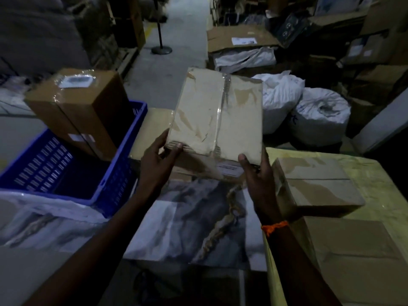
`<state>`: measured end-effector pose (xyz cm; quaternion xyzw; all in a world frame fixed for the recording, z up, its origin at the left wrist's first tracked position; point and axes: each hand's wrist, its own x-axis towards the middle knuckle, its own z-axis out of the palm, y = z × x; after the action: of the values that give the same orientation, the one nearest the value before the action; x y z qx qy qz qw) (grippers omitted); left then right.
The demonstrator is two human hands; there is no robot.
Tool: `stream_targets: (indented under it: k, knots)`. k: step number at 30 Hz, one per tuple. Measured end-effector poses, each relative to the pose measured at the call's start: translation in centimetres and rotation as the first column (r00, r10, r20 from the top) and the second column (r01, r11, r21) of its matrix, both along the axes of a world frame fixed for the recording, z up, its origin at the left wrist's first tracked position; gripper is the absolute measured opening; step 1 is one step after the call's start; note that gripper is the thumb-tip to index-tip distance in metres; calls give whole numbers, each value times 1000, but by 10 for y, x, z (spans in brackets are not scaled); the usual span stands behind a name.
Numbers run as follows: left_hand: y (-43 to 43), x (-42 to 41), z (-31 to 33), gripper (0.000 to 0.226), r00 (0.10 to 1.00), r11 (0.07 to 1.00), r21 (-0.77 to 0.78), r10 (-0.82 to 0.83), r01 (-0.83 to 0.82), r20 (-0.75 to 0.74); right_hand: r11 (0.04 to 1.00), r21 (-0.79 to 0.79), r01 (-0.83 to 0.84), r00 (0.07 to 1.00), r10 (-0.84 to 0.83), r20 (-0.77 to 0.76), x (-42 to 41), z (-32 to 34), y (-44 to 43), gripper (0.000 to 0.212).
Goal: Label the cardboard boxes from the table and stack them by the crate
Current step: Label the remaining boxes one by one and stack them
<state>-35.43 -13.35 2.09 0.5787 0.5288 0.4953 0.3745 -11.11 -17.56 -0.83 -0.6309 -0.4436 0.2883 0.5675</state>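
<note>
— How many boxes, and where?

— Frame centre: a taped cardboard box (217,120), clamped at its near corners by the left hand (160,161) and right hand (257,173). One labelled box (75,107) stands in the blue crate (123,155), left; another box (318,186) lies on the table (375,217), right.

— Any writing?

— Labels too blurred to read.

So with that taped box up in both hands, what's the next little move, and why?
Probably lower the box onto the boxes beside the blue crate. Both hands, left and right, have a grip on its near edge, it hangs right over that stack, and a white label shows on its near side, so labelling looks done.
</note>
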Motion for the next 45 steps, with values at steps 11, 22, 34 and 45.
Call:
stream_targets:
  k: [11, 22, 34, 45]
  knots:
    - [103, -141, -2, 46, 999, 991, -125, 43, -42, 7, 983, -74, -166, 986, 168, 24, -132, -5, 113, 70]
    - [118, -170, -24, 44, 998, 989, -142, -39, 45, 47, 980, -146, -134, 986, 146, 76, -153, -21, 135, 70]
    - [125, -160, -33, 36, 996, 992, -118, -25, 35, 86, 972, -150, -181, 980, 191, 57, -139, -22, 147, 62]
    - [89, -105, -52, 51, 896, 922, 310, 328, -233, -300, 922, -222, -319, 941, 336, 42, -113, -47, 90, 80]
